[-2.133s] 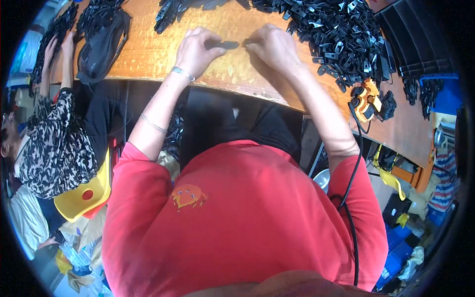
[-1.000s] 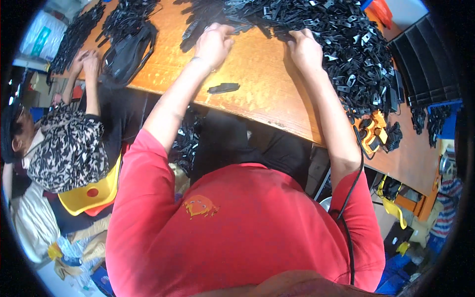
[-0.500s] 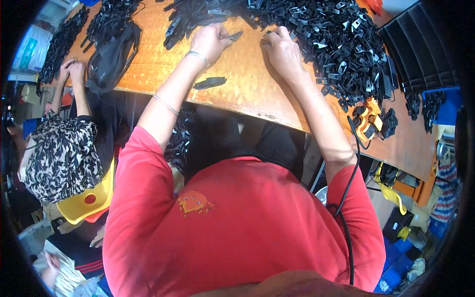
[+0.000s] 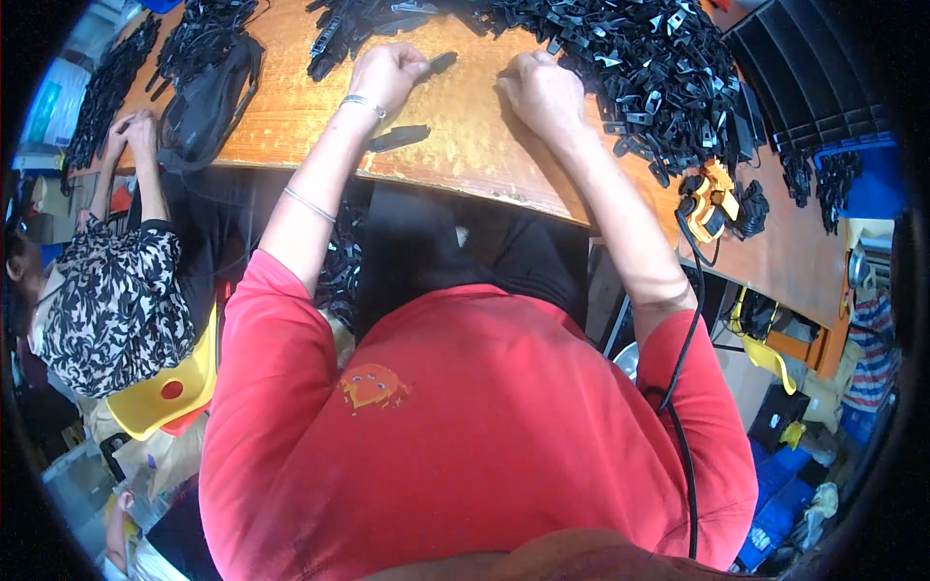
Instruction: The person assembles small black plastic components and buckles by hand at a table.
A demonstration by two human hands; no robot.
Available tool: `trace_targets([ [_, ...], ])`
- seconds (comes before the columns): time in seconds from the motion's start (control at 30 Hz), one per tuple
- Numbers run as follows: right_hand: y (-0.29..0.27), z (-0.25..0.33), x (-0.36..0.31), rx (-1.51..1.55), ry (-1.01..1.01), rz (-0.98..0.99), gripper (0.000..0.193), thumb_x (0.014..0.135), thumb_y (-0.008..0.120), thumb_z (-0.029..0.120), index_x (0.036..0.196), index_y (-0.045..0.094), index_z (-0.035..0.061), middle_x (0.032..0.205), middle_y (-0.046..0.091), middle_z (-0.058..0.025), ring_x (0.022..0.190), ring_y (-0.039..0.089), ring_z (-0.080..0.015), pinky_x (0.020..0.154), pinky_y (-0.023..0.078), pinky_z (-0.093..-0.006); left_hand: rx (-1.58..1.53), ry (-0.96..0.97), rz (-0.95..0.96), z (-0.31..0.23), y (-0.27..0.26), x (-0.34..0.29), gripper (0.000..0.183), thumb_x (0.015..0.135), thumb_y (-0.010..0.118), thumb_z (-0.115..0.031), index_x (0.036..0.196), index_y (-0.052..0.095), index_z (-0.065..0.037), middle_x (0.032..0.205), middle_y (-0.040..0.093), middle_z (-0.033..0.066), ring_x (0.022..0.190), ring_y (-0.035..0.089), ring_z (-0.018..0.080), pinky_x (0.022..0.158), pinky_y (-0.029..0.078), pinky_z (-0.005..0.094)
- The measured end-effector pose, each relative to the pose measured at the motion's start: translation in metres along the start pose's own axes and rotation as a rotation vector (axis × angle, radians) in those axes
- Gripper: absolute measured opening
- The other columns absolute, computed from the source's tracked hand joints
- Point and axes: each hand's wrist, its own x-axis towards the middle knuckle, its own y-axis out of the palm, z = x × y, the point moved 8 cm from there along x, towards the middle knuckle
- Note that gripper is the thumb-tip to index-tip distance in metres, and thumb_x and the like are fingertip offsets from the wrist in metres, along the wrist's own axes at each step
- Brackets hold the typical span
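My left hand (image 4: 381, 77) is closed above the wooden table (image 4: 465, 160), pinching a slim black plastic piece (image 4: 442, 63) that sticks out to the right of its fingertips. A similar flat black piece (image 4: 399, 137) lies on the wood just below that hand, near the table's front edge. To the right, my right hand (image 4: 545, 94) has its fingers curled inward, beside a large heap of small black plastic parts (image 4: 659, 87). Its fingertips are mostly hidden by the back of the hand, so what they hold cannot be made out.
More dark parts (image 4: 363, 34) lie beyond my left hand. A black bag (image 4: 208, 121) rests on the table to the left, near a co-worker's hands (image 4: 136, 131). An orange-and-black device (image 4: 712, 201) with a cable lies at right, below a black ribbed tray (image 4: 809, 82).
The whole view has shifted slightly. My right hand's fingers have turned inward, and the small dark thing at their tips no longer shows. My left hand still pinches the black piece.
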Motion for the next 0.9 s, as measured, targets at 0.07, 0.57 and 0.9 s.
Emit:
trace_targets([
  [0.07,-0.003,0.015,-0.003,0.032,-0.037,0.028,0.036,0.091,0.079,0.039,0.101,0.074,0.0051,0.099,0.074,-0.0193,0.089,0.076,-0.0397,0.080,0.061,-0.0501,0.066,0.040,-0.035,0.016,-0.001,0.003,0.022,0.095,0.078,-0.026,0.105,0.081,-0.006,0.103,0.079,0.0167,0.100,0.075,0.0318,0.092,0.057,0.0428],
  [0.57,-0.004,0.032,0.003,0.128,-0.262,0.055,0.031,0.091,0.070,0.009,0.120,0.077,0.0161,0.118,0.071,-0.0133,0.102,0.074,-0.0348,0.087,0.061,-0.0461,0.380,0.604,-0.101,-0.033,0.008,-0.022,0.036,0.092,0.073,-0.002,0.124,0.073,-0.017,0.125,0.066,0.0091,0.121,0.063,0.0328,0.101,0.054,0.0434],
  [0.9,0.000,0.003,0.015,0.038,-0.140,0.128,0.036,0.084,0.086,0.029,0.108,0.076,0.0050,0.108,0.073,-0.0166,0.101,0.073,-0.0387,0.090,0.058,-0.0475,0.203,0.495,-0.115,-0.011,-0.004,-0.032,0.025,0.088,0.082,-0.014,0.113,0.077,-0.008,0.107,0.071,0.0096,0.109,0.067,0.0323,0.095,0.055,0.0410],
])
